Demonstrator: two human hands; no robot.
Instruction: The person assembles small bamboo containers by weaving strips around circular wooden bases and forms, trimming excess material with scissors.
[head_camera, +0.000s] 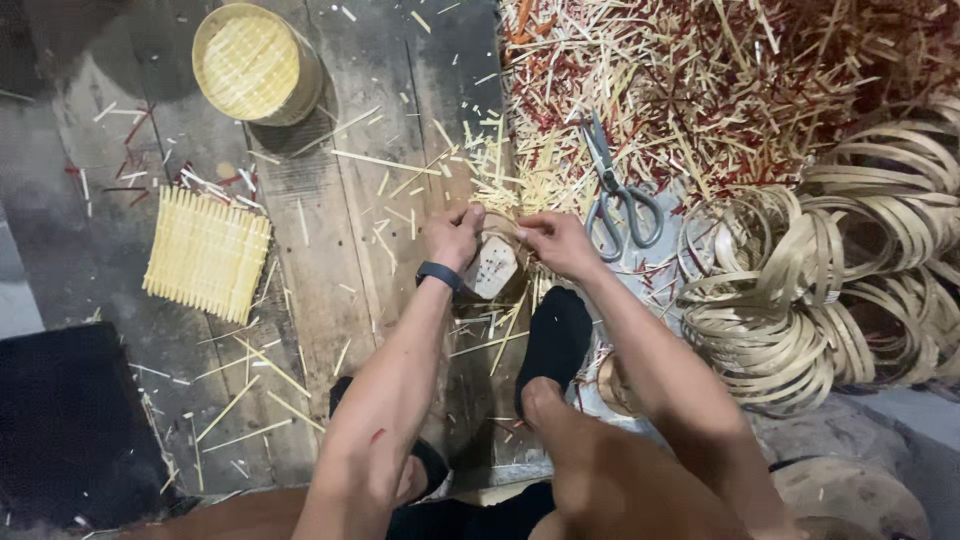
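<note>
My left hand (453, 234), with a dark band on its wrist, grips the left rim of a small round bamboo hoop (495, 268) standing on the wooden floor. My right hand (555, 242) pinches the hoop's top right edge, fingers closed on a thin strip. Inside the hoop a pale piece with small dark dots shows. My feet in black socks (555, 340) rest just below the hoop.
Grey scissors (620, 195) lie right of my hands. A pile of bamboo slivers (700, 80) fills the top right. Coiled bamboo rings (800, 310) are stacked at the right. A woven flat mat (205, 255) and a round woven basket (255, 62) lie at the left.
</note>
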